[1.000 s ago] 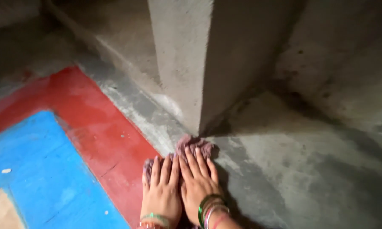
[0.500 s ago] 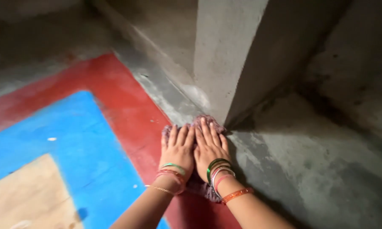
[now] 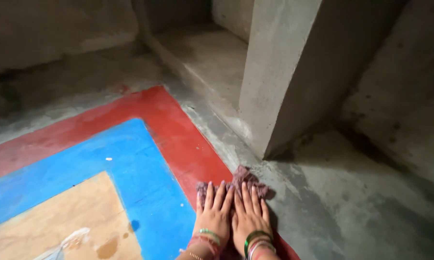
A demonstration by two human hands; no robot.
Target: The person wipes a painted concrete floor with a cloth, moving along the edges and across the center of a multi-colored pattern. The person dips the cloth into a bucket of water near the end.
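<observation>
A crumpled mauve cloth (image 3: 248, 177) lies on the floor where the red painted band meets bare grey cement. My left hand (image 3: 213, 213) and my right hand (image 3: 248, 215) lie side by side, palms down, pressing flat on the cloth with fingers stretched forward. Both wrists wear bangles, green and pink. The cloth's far edge pokes out beyond my fingertips; the rest is hidden under my hands.
A square concrete pillar (image 3: 274, 77) rises just beyond the cloth, with a raised cement ledge (image 3: 202, 62) behind it to the left. The floor is painted with a red border (image 3: 173, 130), a blue band (image 3: 130, 163) and a tan centre (image 3: 58, 221) bearing wet smears.
Both hands have slid the cloth back toward me, away from the foot of the pillar. The view has pulled back, showing more of the painted floor.
</observation>
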